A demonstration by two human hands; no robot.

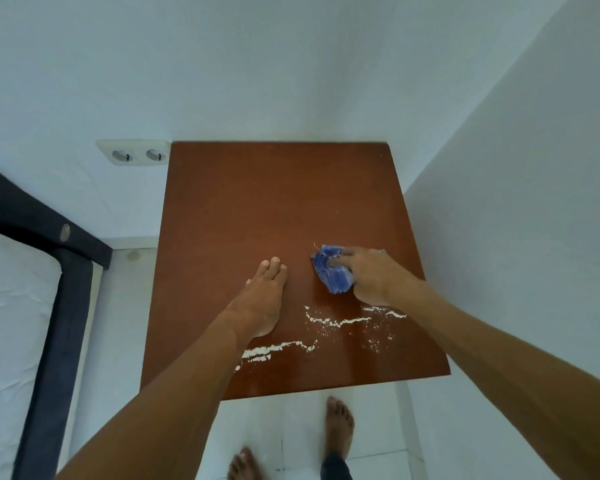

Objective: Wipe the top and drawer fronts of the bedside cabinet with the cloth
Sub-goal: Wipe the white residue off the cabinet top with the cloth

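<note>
I look down on the reddish-brown top of the bedside cabinet [257, 202], which stands in a white corner. A crumpled blue cloth [329, 270] lies on the right middle of the top, and my right hand [371, 275] presses on it with fingers spread over it. My left hand [264, 296] rests flat on the wood to the left of the cloth, fingers together, holding nothing. Streaks and specks of white powder [340, 322] run across the top near its front edge, just behind both hands. The drawer fronts are hidden below the top.
White walls close in behind and to the right of the cabinet. A double wall socket [136, 154] sits at its back left. A dark bed frame [59, 271] with a white mattress stands at the left. My bare feet [340, 427] stand on the white tiled floor.
</note>
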